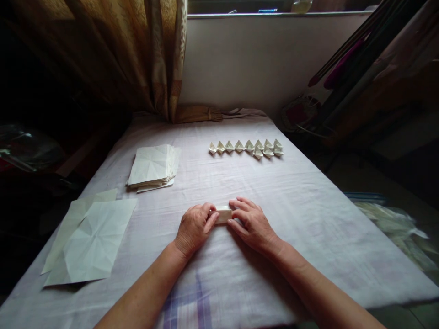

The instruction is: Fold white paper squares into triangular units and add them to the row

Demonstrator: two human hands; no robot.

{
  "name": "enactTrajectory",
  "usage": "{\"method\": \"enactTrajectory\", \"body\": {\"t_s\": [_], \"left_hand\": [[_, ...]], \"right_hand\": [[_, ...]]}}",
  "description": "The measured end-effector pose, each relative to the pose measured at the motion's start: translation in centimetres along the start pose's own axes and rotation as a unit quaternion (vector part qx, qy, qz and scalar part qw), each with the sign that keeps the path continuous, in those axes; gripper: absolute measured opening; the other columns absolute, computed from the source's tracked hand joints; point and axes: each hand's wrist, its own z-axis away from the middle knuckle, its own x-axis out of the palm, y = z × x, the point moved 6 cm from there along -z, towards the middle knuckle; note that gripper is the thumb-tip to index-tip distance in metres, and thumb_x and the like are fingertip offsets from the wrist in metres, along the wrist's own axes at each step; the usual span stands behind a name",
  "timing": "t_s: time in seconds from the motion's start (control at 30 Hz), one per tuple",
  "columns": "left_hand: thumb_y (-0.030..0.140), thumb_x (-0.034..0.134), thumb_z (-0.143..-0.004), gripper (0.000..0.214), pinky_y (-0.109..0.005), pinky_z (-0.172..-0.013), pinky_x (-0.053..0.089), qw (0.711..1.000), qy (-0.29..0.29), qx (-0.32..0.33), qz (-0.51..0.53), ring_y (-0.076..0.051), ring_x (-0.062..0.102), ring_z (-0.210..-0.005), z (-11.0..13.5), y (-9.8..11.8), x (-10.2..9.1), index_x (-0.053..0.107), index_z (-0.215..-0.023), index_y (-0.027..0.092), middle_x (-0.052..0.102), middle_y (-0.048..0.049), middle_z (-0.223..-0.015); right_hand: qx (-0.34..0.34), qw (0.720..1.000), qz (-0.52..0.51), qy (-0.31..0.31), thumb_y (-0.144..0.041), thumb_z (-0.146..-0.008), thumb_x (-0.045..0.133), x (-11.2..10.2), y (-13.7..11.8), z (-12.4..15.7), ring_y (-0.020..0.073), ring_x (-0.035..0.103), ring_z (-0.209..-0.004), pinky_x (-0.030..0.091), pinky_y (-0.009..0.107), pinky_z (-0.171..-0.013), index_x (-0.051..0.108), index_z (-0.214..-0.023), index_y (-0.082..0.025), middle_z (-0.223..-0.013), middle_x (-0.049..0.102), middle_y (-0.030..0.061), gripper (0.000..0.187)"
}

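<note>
A small folded strip of white paper lies on the cloth-covered table in front of me. My left hand pinches its left end with curled fingers. My right hand presses its right end, fingers bent over the paper. Both hands rest on the cloth.
Several small folded paper pieces stand in a row at the far middle of the table. A stack of creased paper squares lies far left. Two larger creased sheets lie near left. A curtain hangs behind; clutter stands to the right.
</note>
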Motion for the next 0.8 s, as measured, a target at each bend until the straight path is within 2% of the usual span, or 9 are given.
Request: {"method": "enactTrajectory", "body": {"t_s": [0.2,0.47,0.6,0.7,0.8], "left_hand": [[0.029,0.055,-0.091,0.017,-0.03,-0.069,0.048,0.999,0.01,-0.022,-0.043,-0.018,0.064,-0.071,0.0,-0.5,0.3,0.057,-0.106,0.02,0.067,-0.0009,-0.078],[0.026,0.056,-0.091,0.015,-0.034,-0.082,0.051,0.997,0.045,0.033,-0.06,-0.021,0.062,-0.09,0.3,0.2,-0.4,0.061,-0.104,0.022,0.066,-0.0055,-0.099],[0.023,0.051,-0.094,0.017,-0.039,-0.089,0.052,0.991,0.049,0.101,-0.066,-0.023,0.062,-0.1,0.7,1.8,-0.6,0.068,-0.096,0.023,0.069,-0.0062,-0.106],[0.02,0.048,-0.095,0.022,-0.04,-0.097,0.052,0.983,0.036,0.168,-0.067,-0.022,0.064,-0.106,1.3,3.1,-0.1,0.067,-0.106,0.02,0.072,-0.0052,-0.108],[0.018,0.046,-0.095,0.026,-0.04,-0.097,0.054,0.979,0.036,0.184,-0.085,-0.023,0.066,-0.106,1.7,3.6,0.2,0.067,-0.11,0.017,0.073,-0.006,-0.111]], "right_hand": [[0.055,0.998,0.01,0.016,-0.024,-0.084,0.062,0.3,-0.2,-0.4,0.0322,0.049,-0.127,0.039,0.053,-0.1,0.067,-0.07,-0.021,-0.122,0.067,0.0067,0.015],[0.09,0.995,0.017,0.047,-0.025,-0.085,0.06,0.5,-0.7,-0.5,0.0308,0.05,-0.125,0.038,0.051,-0.102,0.064,-0.068,-0.021,-0.122,0.067,0.0072,0.018],[0.09,0.994,0.02,0.055,-0.025,-0.086,0.058,0.5,-0.6,-0.4,0.0302,0.051,-0.124,0.037,0.051,-0.102,0.063,-0.068,-0.022,-0.122,0.067,0.0081,0.019],[0.092,0.994,0.021,0.054,-0.025,-0.087,0.058,0.5,-0.5,-0.4,0.0299,0.051,-0.124,0.037,0.05,-0.102,0.062,-0.067,-0.022,-0.122,0.067,0.0083,0.02],[0.096,0.994,0.019,0.054,-0.025,-0.087,0.058,0.5,-0.4,-0.4,0.0297,0.051,-0.125,0.038,0.049,-0.102,0.061,-0.069,-0.022,-0.122,0.067,0.0087,0.019]]}}
